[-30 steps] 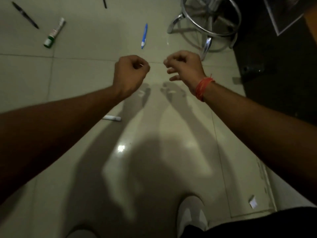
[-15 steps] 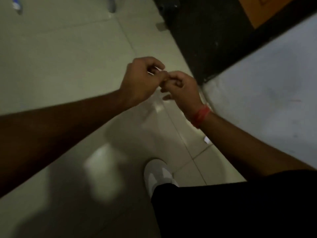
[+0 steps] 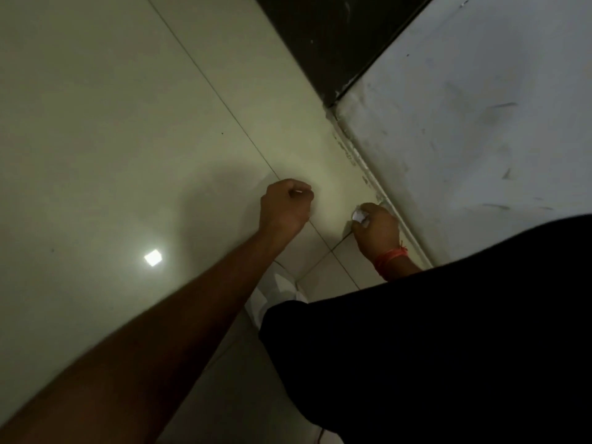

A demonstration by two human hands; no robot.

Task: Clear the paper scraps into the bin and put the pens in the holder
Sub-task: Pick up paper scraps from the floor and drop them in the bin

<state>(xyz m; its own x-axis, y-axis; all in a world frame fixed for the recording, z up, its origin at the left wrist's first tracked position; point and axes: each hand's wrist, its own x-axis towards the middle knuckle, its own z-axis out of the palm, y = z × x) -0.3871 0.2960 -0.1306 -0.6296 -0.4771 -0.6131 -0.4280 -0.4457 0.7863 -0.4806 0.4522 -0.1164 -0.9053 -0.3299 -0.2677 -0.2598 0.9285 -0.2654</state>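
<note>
My left hand (image 3: 285, 205) hangs over the pale floor tiles as a closed fist, and a thin white sliver of paper (image 3: 298, 191) shows between its fingers. My right hand (image 3: 376, 227), with a red thread at the wrist, is down at the floor beside the wall's base. Its fingers are closed around a small white paper scrap (image 3: 358, 216). No pens, bin or holder are in view.
A pale grey wall (image 3: 480, 123) runs along the right, with a dark panel (image 3: 330, 36) beyond its corner. My black-clad leg (image 3: 432, 331) and a white shoe (image 3: 272, 293) fill the lower right. A ceiling light reflection (image 3: 153, 257) glints on the tiles.
The view swung away from the pens and stool toward the wall. My hands parted; the right one dropped to the floor by the wall and closed on a paper scrap.
</note>
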